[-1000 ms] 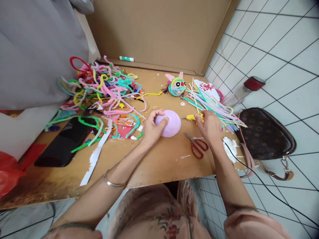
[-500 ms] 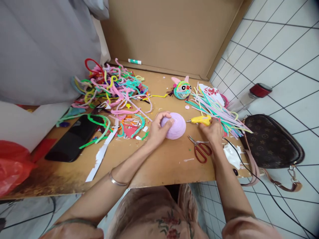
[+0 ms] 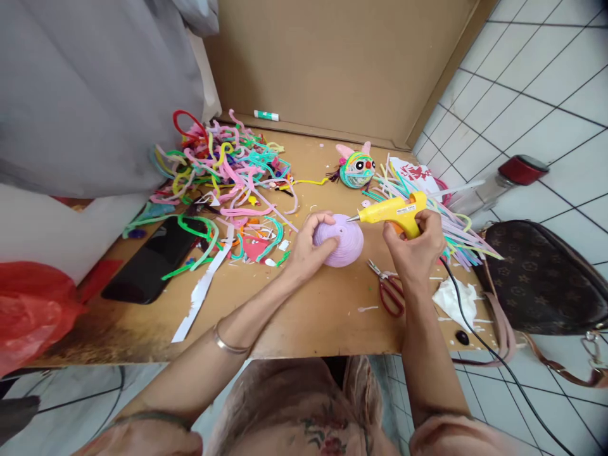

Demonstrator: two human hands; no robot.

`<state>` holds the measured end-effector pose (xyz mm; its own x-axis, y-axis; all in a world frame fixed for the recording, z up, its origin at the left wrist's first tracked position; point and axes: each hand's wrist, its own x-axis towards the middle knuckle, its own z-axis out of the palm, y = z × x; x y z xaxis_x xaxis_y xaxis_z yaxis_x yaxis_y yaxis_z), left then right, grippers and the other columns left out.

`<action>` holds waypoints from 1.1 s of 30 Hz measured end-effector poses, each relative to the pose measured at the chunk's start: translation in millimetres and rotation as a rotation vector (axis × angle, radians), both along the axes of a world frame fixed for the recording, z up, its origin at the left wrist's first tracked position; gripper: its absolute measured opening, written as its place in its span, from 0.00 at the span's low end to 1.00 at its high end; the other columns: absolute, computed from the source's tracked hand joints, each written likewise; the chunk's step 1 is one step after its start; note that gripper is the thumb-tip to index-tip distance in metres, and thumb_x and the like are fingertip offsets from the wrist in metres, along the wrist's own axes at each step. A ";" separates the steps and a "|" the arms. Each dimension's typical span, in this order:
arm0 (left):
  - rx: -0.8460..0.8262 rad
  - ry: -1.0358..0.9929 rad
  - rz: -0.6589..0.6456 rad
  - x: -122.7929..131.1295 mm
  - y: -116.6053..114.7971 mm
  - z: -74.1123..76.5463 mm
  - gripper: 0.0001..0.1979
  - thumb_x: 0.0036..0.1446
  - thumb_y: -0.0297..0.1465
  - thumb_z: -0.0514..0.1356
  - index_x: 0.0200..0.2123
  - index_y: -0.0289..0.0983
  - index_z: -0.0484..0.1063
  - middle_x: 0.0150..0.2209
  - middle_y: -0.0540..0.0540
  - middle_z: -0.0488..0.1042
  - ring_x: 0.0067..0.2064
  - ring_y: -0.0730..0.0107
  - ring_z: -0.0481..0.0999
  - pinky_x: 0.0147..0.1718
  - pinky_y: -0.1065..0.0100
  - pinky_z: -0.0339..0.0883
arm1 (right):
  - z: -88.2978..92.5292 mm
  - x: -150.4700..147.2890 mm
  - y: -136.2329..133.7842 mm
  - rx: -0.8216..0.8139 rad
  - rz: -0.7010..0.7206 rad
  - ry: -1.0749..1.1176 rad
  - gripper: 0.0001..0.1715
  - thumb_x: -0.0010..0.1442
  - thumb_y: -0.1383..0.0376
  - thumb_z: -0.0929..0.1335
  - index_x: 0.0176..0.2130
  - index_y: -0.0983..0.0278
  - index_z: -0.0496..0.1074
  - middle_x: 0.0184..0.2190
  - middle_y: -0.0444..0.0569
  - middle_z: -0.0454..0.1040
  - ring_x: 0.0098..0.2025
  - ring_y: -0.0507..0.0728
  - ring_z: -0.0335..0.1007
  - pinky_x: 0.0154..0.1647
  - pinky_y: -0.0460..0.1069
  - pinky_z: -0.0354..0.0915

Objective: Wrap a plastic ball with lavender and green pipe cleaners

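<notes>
My left hand (image 3: 313,244) grips the left side of a round lilac disc (image 3: 346,244), coiled in rings with a small hole near its middle. A yellow hot glue gun (image 3: 394,214) is in my right hand (image 3: 417,248), its metal nozzle pointing left at the disc's upper right part. Whether the tip touches the disc I cannot tell. Below the glue gun, red-handled scissors (image 3: 390,294) lie on the table beside my right wrist. Behind the disc sits a small decorated ball (image 3: 357,170) with pink ears, black-and-white eyes and a red nose.
Tangled pipe cleaners (image 3: 228,164) heap at the back left, near a black phone (image 3: 149,266) and a white paper strip (image 3: 204,285). Straight pipe cleaners (image 3: 456,228) lie at right, beside a brown bag (image 3: 541,272) and a red-capped bottle (image 3: 508,180). The gun's black cord (image 3: 458,297) trails off right.
My right hand has raised the glue gun off the table and brought its nozzle over to the disc. The disc stays in my left hand, slightly turned. The whole view has shifted a little.
</notes>
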<state>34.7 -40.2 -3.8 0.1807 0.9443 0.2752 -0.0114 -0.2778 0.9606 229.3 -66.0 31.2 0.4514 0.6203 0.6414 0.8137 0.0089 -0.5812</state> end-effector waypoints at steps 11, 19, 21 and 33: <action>0.012 0.031 0.031 2.6 -0.8 3.5 0.17 0.47 0.33 0.63 0.41 0.38 0.66 0.55 0.39 0.71 0.60 0.56 0.70 0.62 0.55 0.59 | -10.6 7.8 -6.5 0.127 0.005 -0.114 0.18 0.46 0.58 0.70 0.37 0.60 0.64 0.31 0.48 0.69 0.29 0.58 0.68 0.30 0.53 0.67; 0.061 0.078 0.057 5.3 -3.2 3.6 0.16 0.48 0.32 0.64 0.40 0.40 0.66 0.52 0.42 0.73 0.58 0.59 0.71 0.60 0.55 0.62 | 14.3 8.3 -25.8 0.133 0.015 -0.446 0.20 0.50 0.59 0.70 0.42 0.63 0.67 0.33 0.50 0.71 0.30 0.59 0.68 0.33 0.54 0.64; 0.071 0.088 0.062 5.8 -3.5 4.0 0.16 0.48 0.31 0.64 0.41 0.40 0.66 0.52 0.43 0.73 0.57 0.59 0.72 0.60 0.55 0.63 | 24.3 7.5 -28.0 0.125 0.019 -0.531 0.18 0.51 0.60 0.70 0.42 0.63 0.67 0.32 0.50 0.71 0.31 0.60 0.68 0.34 0.55 0.63; 0.129 0.111 0.070 7.1 -3.9 2.3 0.17 0.48 0.30 0.65 0.41 0.40 0.66 0.50 0.43 0.72 0.55 0.60 0.72 0.57 0.56 0.65 | 35.2 2.9 -29.9 0.073 0.008 -0.712 0.14 0.53 0.62 0.68 0.41 0.62 0.68 0.30 0.49 0.68 0.32 0.59 0.65 0.33 0.52 0.55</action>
<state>41.8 -44.1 -1.5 0.1517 0.9137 0.3771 0.1167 -0.3954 0.9111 232.2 -95.8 66.4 -0.0964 0.5657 0.8189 0.9951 0.0348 0.0931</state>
